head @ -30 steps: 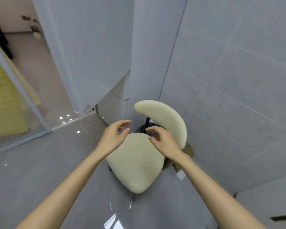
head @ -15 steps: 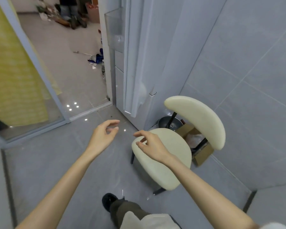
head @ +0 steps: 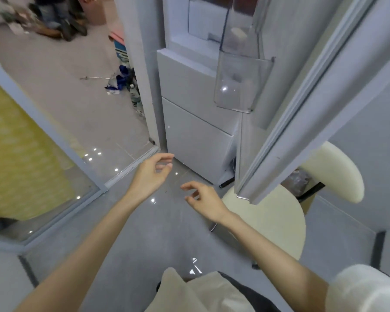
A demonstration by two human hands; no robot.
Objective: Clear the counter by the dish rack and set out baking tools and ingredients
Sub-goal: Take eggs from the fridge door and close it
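Note:
My left hand (head: pixel 152 174) hangs in the air over the grey floor, fingers loosely curled and holding nothing. My right hand (head: pixel 204 200) floats just right of it, also empty with relaxed fingers, near the front edge of a cream chair seat (head: pixel 277 224). In front of me stands a white fridge (head: pixel 194 122) with its door (head: pixel 302 104) swung open towards me. A clear door bin (head: pixel 241 84) hangs on the inside of that door. No counter, dish rack or baking tools are in view.
The cream chair's backrest (head: pixel 338 172) sits by the tiled wall on the right. A glass sliding door with a grey frame (head: pixel 54 140) runs along the left. Clutter (head: pixel 122 79) lies on the floor beyond the doorway.
My view has swung left and up from the chair to the open fridge. Both hands have moved off the chair seat and now hover over the floor.

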